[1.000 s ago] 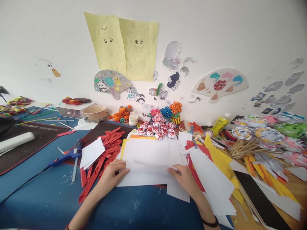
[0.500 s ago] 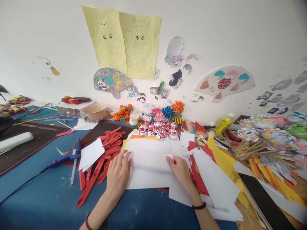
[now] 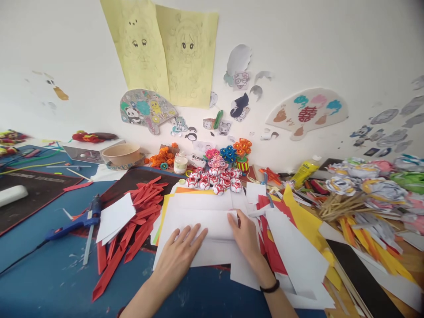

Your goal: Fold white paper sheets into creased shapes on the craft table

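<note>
From the head camera I see my left hand lying flat, fingers spread, pressing the folded white sheet that sits at the near middle of the blue table. My right hand pinches the sheet's right edge (thumb on top). Red paper strips lie just left; a blue glue gun lies farther left.

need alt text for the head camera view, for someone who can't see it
A person's left hand lies flat on a folded white paper sheet while the right hand pinches its right edge, on a cluttered blue craft table. Red paper strips and a blue glue gun lie to the left; paper flowers sit behind.
</note>
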Available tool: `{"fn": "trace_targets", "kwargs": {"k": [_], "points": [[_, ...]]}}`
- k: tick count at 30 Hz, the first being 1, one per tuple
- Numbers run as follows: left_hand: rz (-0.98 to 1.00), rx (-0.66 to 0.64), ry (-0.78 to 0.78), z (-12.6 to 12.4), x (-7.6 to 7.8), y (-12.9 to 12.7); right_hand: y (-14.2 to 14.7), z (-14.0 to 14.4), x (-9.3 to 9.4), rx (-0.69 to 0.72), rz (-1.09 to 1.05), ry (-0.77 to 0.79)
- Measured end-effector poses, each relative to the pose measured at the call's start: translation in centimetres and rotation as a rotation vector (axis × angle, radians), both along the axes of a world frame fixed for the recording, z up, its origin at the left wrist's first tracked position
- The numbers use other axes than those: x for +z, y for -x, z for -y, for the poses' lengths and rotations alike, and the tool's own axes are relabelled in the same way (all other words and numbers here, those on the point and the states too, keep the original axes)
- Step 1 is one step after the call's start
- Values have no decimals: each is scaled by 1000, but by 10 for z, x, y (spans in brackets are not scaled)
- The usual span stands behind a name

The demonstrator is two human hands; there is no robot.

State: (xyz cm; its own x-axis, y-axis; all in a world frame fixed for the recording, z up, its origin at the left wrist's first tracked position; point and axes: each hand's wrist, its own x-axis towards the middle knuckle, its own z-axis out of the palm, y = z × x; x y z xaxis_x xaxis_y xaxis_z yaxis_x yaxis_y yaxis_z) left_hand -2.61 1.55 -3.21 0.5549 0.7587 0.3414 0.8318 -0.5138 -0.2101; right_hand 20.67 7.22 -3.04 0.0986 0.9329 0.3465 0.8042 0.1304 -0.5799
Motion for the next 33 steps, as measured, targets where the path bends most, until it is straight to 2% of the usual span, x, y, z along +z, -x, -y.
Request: {"fn": "trace_targets", "kwargs": {"k": [4, 5, 8, 10, 15, 21, 27, 33], "points": [[11, 28, 5, 0, 1, 0, 9, 27, 7, -17, 87, -284], [18, 29, 8, 0, 2, 0, 13, 37, 6, 28, 122, -297], [32, 12, 15, 0, 3, 1, 28, 65, -6, 297, 240, -240], [48, 0, 13, 0, 3, 1, 36, 76, -17, 369, 303, -194], [60, -19, -22, -3, 2, 2, 41, 72, -31, 364, 320, -134], [21, -72, -54, 0, -2, 4, 41, 68, -30, 352, 297, -132], [34, -131, 2, 0, -7, 7, 42, 69, -33, 361, 309, -105], [49, -133, 41, -1, -9, 7, 41, 67, -34, 366, 342, -100]]}}
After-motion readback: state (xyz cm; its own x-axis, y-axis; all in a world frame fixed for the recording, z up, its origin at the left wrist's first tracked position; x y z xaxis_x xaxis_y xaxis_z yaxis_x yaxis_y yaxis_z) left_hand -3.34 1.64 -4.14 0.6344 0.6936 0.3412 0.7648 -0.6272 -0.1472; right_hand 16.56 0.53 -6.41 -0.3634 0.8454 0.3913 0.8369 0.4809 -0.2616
